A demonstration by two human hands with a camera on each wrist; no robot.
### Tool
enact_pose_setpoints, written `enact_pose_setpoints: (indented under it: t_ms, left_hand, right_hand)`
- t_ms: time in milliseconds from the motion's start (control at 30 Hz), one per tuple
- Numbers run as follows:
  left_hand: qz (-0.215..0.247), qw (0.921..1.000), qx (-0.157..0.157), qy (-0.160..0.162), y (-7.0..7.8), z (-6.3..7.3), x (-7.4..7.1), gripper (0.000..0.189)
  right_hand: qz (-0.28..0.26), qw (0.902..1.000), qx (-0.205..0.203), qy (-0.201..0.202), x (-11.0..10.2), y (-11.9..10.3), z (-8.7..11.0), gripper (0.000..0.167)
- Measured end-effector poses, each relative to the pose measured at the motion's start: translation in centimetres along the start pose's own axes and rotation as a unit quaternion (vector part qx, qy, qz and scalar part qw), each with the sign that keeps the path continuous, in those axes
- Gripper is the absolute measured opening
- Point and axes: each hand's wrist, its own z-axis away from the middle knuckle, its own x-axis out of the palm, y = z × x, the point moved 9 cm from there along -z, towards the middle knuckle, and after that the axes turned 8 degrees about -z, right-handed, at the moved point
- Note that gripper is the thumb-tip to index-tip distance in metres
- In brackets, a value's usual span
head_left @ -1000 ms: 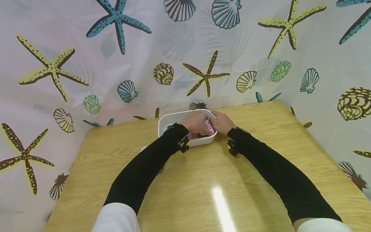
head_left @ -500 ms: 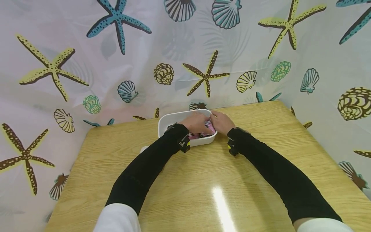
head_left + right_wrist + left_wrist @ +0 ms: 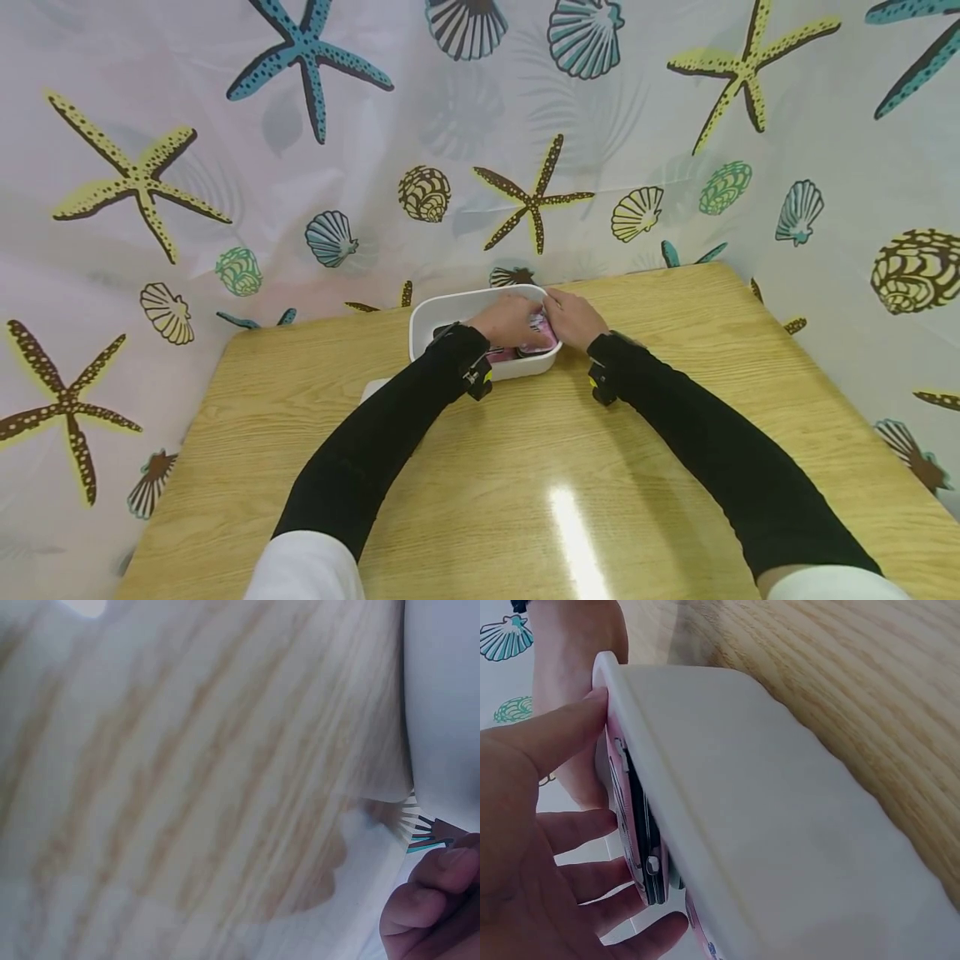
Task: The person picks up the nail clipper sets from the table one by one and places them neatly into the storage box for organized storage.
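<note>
A: So, where is the pink pouch (image 3: 537,337)?
B: Inside the white tub (image 3: 438,317), under both hands.
A: Fingers?
B: Left hand (image 3: 510,320) lies spread, fingers on it; whether the right hand (image 3: 576,317) grips, I cannot tell.

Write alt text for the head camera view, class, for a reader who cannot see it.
Both hands, left hand and right hand, rest on pink items inside a white tub at the far edge of a wooden table, before a starfish-and-shell curtain.

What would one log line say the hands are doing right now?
left hand: on pink packets in white tub | right hand: at tub's right rim, on packets | tub: on wooden table
</note>
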Motion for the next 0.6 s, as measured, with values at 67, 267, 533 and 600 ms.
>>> enact_pose_setpoints:
  t_ms: [67, 267, 533, 600]
  left_hand:
    - [0.001, 1.0, 0.002, 0.006, 0.0, 0.1, 0.0, 0.065]
    - [-0.017, 0.9997, 0.015, 0.011, 0.0, 0.4, 0.2, 0.072]
    - [0.023, 0.999, 0.018, 0.033, -0.8, 2.5, -0.5, 0.067]
    - [0.033, 0.9986, 0.009, 0.039, -1.3, 3.5, -0.9, 0.066]
  right_hand:
    - [0.005, 1.0, -0.003, 0.002, 0.0, 0.0, 0.0, 0.051]
    - [0.003, 1.0, 0.003, -0.002, -0.1, -0.3, 0.2, 0.051]
    - [-0.012, 0.9997, 0.017, -0.015, 0.0, -0.4, 0.4, 0.054]
    - [-0.014, 0.9995, 0.023, -0.015, 0.0, -0.2, 0.4, 0.055]
